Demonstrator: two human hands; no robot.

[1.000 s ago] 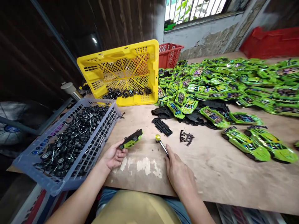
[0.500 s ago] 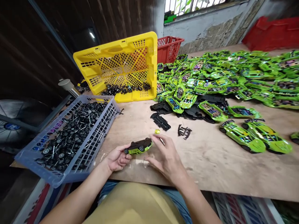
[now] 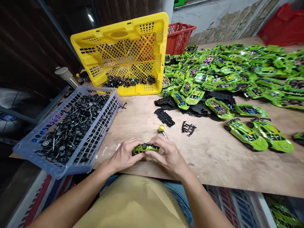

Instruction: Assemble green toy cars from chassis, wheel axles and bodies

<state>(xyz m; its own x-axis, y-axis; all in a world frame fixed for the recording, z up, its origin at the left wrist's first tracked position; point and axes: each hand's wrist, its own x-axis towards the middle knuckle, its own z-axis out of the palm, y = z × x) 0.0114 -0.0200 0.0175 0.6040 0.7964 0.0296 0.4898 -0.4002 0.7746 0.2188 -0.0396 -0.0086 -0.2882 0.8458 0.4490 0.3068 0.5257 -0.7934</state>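
A green toy car (image 3: 145,148) is held between both hands above the front part of the table, tipped so that a black wheel faces up. My left hand (image 3: 127,153) grips its left end, and my right hand (image 3: 166,152) has fingers and thumb closed on its right end. Just beyond my right hand lies a tool with a yellow round handle (image 3: 161,128) and a metal shaft, partly hidden by the fingers. Black spoiler-like parts (image 3: 188,128) and a black chassis plate (image 3: 164,117) rest farther back on the wooden table (image 3: 213,161).
At left, a translucent crate (image 3: 93,133) holds wheels on axles. A yellow crate (image 3: 163,47) with small black parts stands behind. Green car shells (image 3: 228,69) are heaped at the back right, with two cars (image 3: 247,134) in front. A red basket (image 3: 177,41) is behind.
The toy car has turned from underside up onto its side. My right hand has closed on its right end. The view has shifted slightly, and more of the yellow-handled tool shows.
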